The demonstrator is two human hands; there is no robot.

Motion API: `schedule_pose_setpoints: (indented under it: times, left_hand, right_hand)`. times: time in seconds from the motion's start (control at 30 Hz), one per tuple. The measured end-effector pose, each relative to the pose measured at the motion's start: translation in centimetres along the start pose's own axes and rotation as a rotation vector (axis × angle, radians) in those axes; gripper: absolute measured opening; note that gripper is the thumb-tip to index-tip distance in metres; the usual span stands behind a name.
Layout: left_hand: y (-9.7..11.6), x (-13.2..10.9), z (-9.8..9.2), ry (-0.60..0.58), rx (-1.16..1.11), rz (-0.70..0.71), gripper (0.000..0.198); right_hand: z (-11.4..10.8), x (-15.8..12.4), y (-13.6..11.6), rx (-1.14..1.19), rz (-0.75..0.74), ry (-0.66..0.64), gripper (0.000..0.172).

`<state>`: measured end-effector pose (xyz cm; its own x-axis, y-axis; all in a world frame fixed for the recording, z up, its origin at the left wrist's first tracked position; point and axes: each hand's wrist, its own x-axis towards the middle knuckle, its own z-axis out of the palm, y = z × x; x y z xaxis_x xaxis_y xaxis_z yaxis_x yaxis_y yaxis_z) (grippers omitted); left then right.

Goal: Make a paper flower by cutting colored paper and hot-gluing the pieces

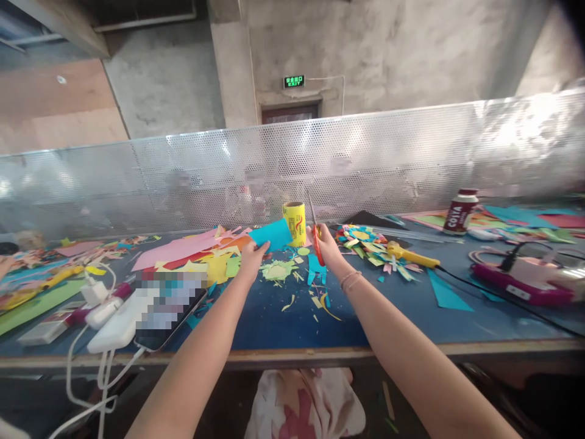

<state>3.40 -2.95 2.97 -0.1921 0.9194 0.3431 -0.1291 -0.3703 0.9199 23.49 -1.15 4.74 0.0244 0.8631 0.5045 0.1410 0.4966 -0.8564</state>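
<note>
My left hand (254, 256) pinches a rectangular piece of blue paper (273, 235) by its near left edge, lifted above the table. In my right hand (329, 245) is a pair of scissors (317, 242) with red handles, its blades pointing up and away from the paper. Between the hands, behind the paper, stands a yellow printed tube (297, 221). Below them lie a pale green cut-paper shape (278, 269), a blue piece with cut strips (317, 269) and small scraps.
A phone (169, 314) and white power bank (121, 323) with cables lie left. To the right are a yellow glue gun (414, 255), a purple power strip (521, 285) and a brown bottle (460, 211). A perforated metal screen (388, 152) borders the table's far side.
</note>
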Motion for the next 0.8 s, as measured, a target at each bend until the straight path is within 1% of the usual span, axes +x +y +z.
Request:
schedule_pose_setpoints:
  times: [0.07,0.13,0.27,0.4,0.53,0.6,0.67,0.73,0.8]
  left_hand:
    - [0.2,0.2,-0.3,0.047,-0.038,0.027,0.035]
    - [0.3,0.2,-0.3,0.049,-0.057,0.025,0.036]
    - [0.3,-0.1,0.0,-0.038,-0.037,-0.031,0.040]
    - [0.3,-0.5,0.4,-0.094,-0.041,-0.075,0.040]
    - [0.7,-1.0,0.8,-0.148,-0.156,-0.138,0.040]
    - [0.7,-1.2,1.0,-0.169,-0.169,-0.170,0.041]
    - [0.6,-1.1,1.0,-0.129,-0.143,-0.157,0.039]
    - [0.6,-0.8,0.8,-0.026,-0.143,-0.107,0.037]
    - [0.7,-0.4,0.4,0.091,-0.189,-0.059,0.036]
  right_hand:
    - [0.3,-0.1,0.2,0.043,0.080,-0.070,0.042]
    - [0.9,-0.1,0.6,0.091,0.131,-0.108,0.043]
    - [1.8,-0.1,1.0,0.210,0.123,-0.114,0.050]
    - [2.0,-0.3,0.5,0.327,0.186,-0.125,0.044]
    - [2.2,-0.6,-0.1,0.324,0.175,-0.117,0.041]
    - [2.2,-0.8,-0.2,0.294,0.153,-0.124,0.041]
    - [2.1,-0.9,-0.2,0.188,0.124,-0.126,0.041]
    - [2.0,-1.0,-0.2,0.035,0.076,-0.121,0.039]
    - [1.8,-1.1,-0.3,-0.064,0.026,-0.143,0.036]
